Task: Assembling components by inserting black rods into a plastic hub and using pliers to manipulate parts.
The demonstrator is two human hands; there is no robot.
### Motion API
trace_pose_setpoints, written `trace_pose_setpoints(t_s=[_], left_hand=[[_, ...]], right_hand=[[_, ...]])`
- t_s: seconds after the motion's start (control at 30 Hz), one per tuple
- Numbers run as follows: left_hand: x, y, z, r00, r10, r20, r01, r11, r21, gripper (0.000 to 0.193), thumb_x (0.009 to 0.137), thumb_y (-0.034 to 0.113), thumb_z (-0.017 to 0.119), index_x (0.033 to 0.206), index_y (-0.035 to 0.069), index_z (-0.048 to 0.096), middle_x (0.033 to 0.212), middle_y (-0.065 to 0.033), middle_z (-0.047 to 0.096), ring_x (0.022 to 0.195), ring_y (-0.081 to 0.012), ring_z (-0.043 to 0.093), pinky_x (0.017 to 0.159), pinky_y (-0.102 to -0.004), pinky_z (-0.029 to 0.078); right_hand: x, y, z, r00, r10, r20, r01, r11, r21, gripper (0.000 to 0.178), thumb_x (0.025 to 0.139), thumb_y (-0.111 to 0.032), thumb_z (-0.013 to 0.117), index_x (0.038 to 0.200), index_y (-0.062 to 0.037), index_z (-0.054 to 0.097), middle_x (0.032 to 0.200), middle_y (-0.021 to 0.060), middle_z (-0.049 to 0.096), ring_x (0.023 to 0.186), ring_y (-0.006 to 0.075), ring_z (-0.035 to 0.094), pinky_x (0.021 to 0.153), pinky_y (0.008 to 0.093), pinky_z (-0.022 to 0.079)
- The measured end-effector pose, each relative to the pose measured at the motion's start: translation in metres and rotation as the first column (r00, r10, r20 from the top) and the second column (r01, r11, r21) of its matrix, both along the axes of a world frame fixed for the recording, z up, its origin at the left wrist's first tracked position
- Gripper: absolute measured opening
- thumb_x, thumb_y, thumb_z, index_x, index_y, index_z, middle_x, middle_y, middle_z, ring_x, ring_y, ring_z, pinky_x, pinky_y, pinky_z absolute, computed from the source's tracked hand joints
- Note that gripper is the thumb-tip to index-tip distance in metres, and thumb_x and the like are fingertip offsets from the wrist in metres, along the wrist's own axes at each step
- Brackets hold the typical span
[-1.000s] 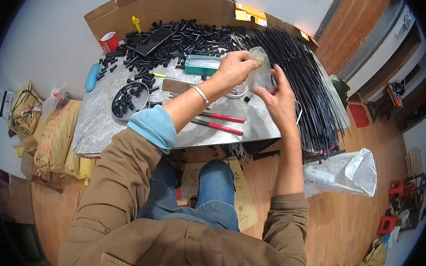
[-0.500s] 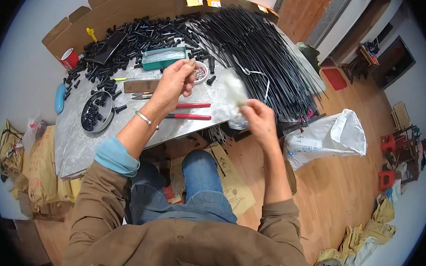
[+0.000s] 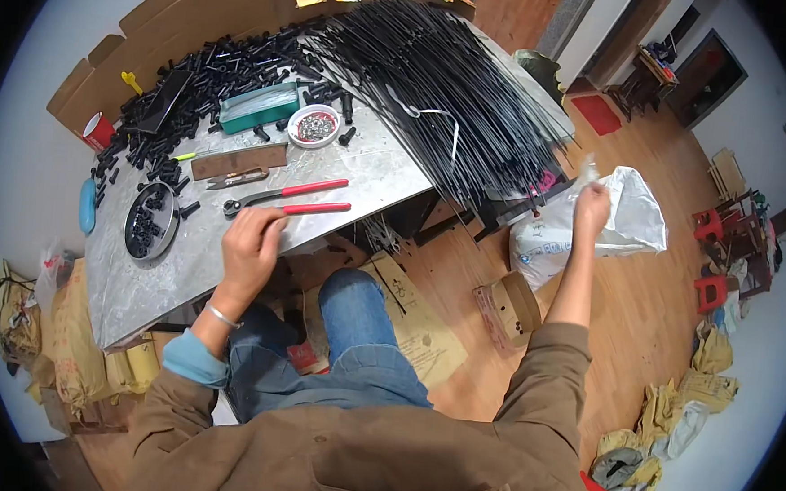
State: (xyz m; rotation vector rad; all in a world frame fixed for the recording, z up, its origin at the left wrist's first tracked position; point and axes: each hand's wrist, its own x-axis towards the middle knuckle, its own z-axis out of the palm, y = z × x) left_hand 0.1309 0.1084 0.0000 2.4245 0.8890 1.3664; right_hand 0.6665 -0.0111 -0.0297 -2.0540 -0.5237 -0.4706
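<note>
My right hand point(image 3: 592, 208) is closed over a white woven sack point(image 3: 541, 246) beside the table's right end. A translucent piece of plastic, apparently a small bag point(image 3: 588, 173), sticks up from its fingers. At the table's front edge my left hand point(image 3: 254, 244) is curled with thumb and forefinger close together; what they hold, if anything, is hidden. Just beyond it lies a red-handled cutting tool point(image 3: 319, 209), its near handle close to the fingertips. Further back are snips point(image 3: 240, 178), a flat brown bar point(image 3: 239, 160) and a white bowl of small metal parts point(image 3: 314, 127).
Black bolt-like parts point(image 3: 233, 69) heap along the cardboard wall, near a green tray point(image 3: 259, 109). Long black rods point(image 3: 448, 87) overhang the table's right side. A round dish of black pieces point(image 3: 151, 222) stands at left. On the floor sits an open carton point(image 3: 508, 311).
My right hand has carried the translucent plastic rightward from the table to above the sack. My left hand has dropped from the white bowl to the table's front edge. The view has shifted.
</note>
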Motion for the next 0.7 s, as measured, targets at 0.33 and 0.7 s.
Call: trace_pose_setpoints(t_s=[0.33, 0.7], left_hand=[[-0.01, -0.004, -0.011, 0.974, 0.174, -0.143, -0.173, 0.985, 0.025, 0.005, 0.08, 0.005, 0.063, 0.081, 0.004, 0.059, 0.073, -0.0094, 0.056, 0.069, -0.0279, 0.052, 0.064, -0.0365, 0.041], [-0.008, -0.003, -0.008, 0.968, 0.188, -0.168, -0.18, 0.982, 0.06, 0.004, 0.079, 0.004, 0.062, 0.081, 0.002, 0.059, 0.073, -0.0105, 0.055, 0.069, -0.0288, 0.052, 0.064, -0.0368, 0.041]], right_hand=[[0.032, 0.06, -0.076, 0.777, 0.629, 0.035, -0.187, 0.284, -0.94, 0.028, 0.065, -0.021, 0.067, 0.09, -0.0084, 0.067, 0.097, 0.0136, 0.066, 0.096, 0.034, 0.06, 0.079, 0.0444, 0.048], [-0.004, -0.019, -0.033, 0.764, 0.463, 0.45, -0.218, 0.841, -0.495, 0.018, 0.082, -0.013, 0.06, 0.098, -0.0099, 0.068, 0.099, 0.0083, 0.065, 0.092, 0.024, 0.059, 0.075, 0.0388, 0.046]])
